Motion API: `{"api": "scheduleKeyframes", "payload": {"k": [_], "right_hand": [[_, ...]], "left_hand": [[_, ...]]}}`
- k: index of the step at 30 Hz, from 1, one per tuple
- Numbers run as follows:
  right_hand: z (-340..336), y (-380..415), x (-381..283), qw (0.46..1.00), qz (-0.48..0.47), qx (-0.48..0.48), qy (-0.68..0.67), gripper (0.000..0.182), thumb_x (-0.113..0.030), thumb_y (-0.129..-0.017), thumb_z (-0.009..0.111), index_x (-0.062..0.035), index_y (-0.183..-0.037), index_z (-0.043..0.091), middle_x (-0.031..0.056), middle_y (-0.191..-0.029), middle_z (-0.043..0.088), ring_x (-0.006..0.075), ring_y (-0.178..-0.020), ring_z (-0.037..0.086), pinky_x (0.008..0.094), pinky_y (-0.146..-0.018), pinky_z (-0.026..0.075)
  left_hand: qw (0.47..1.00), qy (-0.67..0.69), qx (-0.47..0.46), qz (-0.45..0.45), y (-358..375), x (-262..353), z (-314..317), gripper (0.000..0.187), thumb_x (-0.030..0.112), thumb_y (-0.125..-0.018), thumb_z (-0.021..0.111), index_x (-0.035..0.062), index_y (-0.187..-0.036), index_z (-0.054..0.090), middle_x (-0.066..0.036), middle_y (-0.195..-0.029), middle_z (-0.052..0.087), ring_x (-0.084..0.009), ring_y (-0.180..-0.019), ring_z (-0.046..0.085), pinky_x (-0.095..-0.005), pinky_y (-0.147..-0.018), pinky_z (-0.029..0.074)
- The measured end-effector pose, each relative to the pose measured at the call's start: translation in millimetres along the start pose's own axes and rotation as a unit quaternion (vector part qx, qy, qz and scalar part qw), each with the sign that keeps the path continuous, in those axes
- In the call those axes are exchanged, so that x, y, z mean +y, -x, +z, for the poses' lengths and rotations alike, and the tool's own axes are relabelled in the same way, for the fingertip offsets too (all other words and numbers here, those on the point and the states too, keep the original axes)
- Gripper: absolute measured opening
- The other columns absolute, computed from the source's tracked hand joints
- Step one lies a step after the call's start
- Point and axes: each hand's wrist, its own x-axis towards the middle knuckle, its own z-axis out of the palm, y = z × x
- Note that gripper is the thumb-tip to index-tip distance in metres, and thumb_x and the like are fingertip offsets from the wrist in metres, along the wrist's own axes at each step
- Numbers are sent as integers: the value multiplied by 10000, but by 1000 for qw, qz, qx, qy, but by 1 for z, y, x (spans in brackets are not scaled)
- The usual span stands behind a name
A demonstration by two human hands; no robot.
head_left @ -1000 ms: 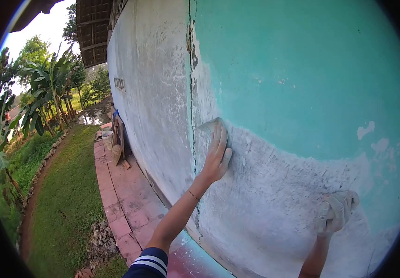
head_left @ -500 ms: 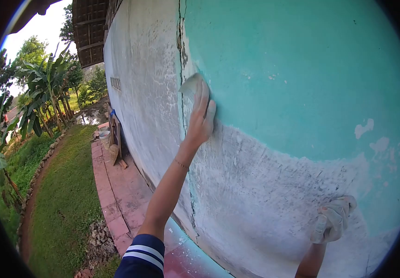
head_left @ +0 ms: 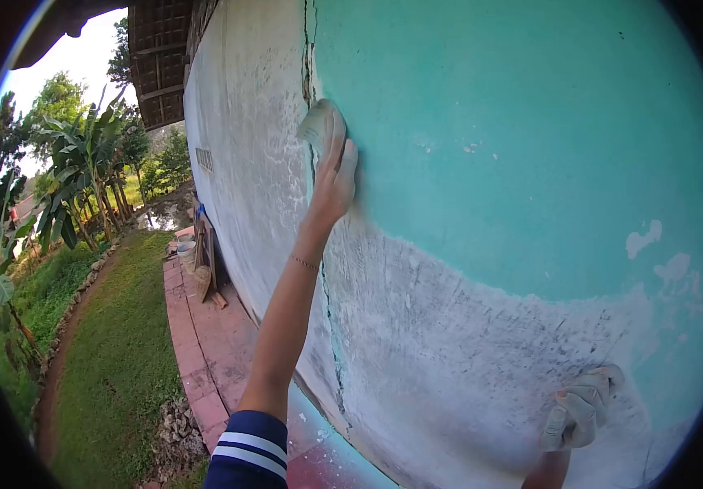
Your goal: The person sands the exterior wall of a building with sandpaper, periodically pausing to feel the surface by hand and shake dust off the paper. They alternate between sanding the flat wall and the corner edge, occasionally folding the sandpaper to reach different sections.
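Note:
High on the wall, my left hand (head_left: 337,175) presses a thin, curved, grey sheet (head_left: 316,124) that looks like sandpaper flat against the surface. It lies across a long vertical crack (head_left: 307,69), where green paint meets bare grey plaster. Pale dust coats the fingers. At the lower right, my right hand (head_left: 578,411), also whitened with dust, is curled up close to the scraped part of the wall (head_left: 465,350); I cannot tell what is in it. Green paint (head_left: 514,163) with small chipped spots covers the upper right of the wall.
A pink tiled walkway (head_left: 205,342) runs along the wall's foot, with boards (head_left: 209,244) and a bucket (head_left: 186,248) farther along. Rubble (head_left: 176,436) lies beside it. Grass (head_left: 119,350) and banana plants (head_left: 83,163) are at left, under a roof overhang (head_left: 160,61).
My left hand has slid up and slightly left along the crack with the sandpaper sheet. My right hand has dropped a little and stays curled.

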Motion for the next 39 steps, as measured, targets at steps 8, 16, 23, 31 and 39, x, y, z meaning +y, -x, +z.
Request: {"api": "scheduleKeyframes", "payload": {"k": [8, 16, 23, 31, 39], "right_hand": [[-5, 0, -2, 1000, 10, -11, -8, 110, -278, -933, 615, -177, -920, 656, -39, -692, 605, 161, -646, 540, 470, -903, 374], [-5, 8, -5, 999, 20, -10, -26, 119, -287, -947, 629, -179, -900, 644, -47, -694, 607, 158, -651, 548, 473, -894, 379], [-4, 4, -3, 999, 8, -26, -22, 93, -241, -912, 604, -156, -893, 638, -27, -668, 590, 176, -628, 514, 480, -876, 380], [-6, 11, -2, 999, 5, -28, -46, 102, -232, -899, 586, -141, -893, 633, -6, -661, 591, 190, -622, 498, 488, -885, 377], [-6, 6, -5, 998, 15, -52, -29, 124, -251, -918, 586, -139, -887, 629, -5, -660, 592, 191, -632, 500, 492, -899, 375]], "left_hand": [[998, -44, -26, 24, 9, -14, 13, 662, 364, -1110, 309, -76, -1586, 171, -283, -1669, 131, -420, -1560, 97, -452, -1263, 103], [1000, -8, -22, -1, 4, 3, 2, 655, 358, -1114, 288, -73, -1591, 164, -283, -1671, 126, -431, -1560, 74, -485, -1259, 89], [999, -7, -39, -16, 16, 4, 11, 630, 354, -1113, 298, -69, -1575, 228, -265, -1655, 206, -387, -1540, 171, -427, -1245, 144], [996, 26, -28, -78, -15, -20, -3, 628, 367, -1110, 309, -68, -1561, 270, -251, -1641, 270, -349, -1528, 249, -366, -1237, 191], [996, 11, -19, -81, -38, -13, -4, 665, 397, -1109, 295, -74, -1572, 221, -260, -1645, 237, -366, -1543, 194, -384, -1244, 164]]}}
